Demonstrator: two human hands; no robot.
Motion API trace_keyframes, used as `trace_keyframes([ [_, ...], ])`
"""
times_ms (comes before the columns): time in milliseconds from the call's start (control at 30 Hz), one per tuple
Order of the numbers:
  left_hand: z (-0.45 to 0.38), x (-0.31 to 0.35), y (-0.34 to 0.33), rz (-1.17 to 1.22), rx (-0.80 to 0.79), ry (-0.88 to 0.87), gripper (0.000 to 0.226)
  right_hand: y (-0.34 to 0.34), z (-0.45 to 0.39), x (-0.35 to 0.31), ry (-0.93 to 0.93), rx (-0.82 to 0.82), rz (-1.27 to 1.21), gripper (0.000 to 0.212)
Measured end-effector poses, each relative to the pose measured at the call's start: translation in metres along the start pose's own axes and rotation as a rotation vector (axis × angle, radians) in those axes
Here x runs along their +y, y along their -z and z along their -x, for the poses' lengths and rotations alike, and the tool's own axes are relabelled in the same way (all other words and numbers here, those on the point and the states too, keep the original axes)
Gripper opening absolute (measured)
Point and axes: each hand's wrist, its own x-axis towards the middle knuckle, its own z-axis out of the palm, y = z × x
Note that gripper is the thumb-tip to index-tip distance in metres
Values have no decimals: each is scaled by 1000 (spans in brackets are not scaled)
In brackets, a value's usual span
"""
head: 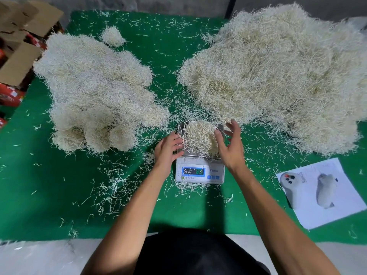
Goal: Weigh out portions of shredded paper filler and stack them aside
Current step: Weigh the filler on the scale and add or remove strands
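While portion (199,136) sits on scale (199,171) (display blurred, perhaps 63), left hand (166,148), right hand (230,144) flank it, fingers spread.

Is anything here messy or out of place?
Yes. Loose shreds are scattered all over the green mat, thickest around the scale, and some lie across its display, blurring the reading. A printed sheet lies askew at the right.

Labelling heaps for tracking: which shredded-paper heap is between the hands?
The small clump on the scale, flanked by the left hand and right hand. The big piles lie on the green mat.
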Motion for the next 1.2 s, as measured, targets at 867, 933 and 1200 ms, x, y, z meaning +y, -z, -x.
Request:
trace_keyframes([
  [867,-23,8,-32,-437,61,197,65,-74,-39,-20,-12,-325,174,75],
  [933,-20,22,-38,-389,16,125,55,-81,-45,-40,-11,-287,106,67],
  [1200,-39,116,-26,-97,32,-69,64,-59,-82,-127,132,-368,-408,30],
])
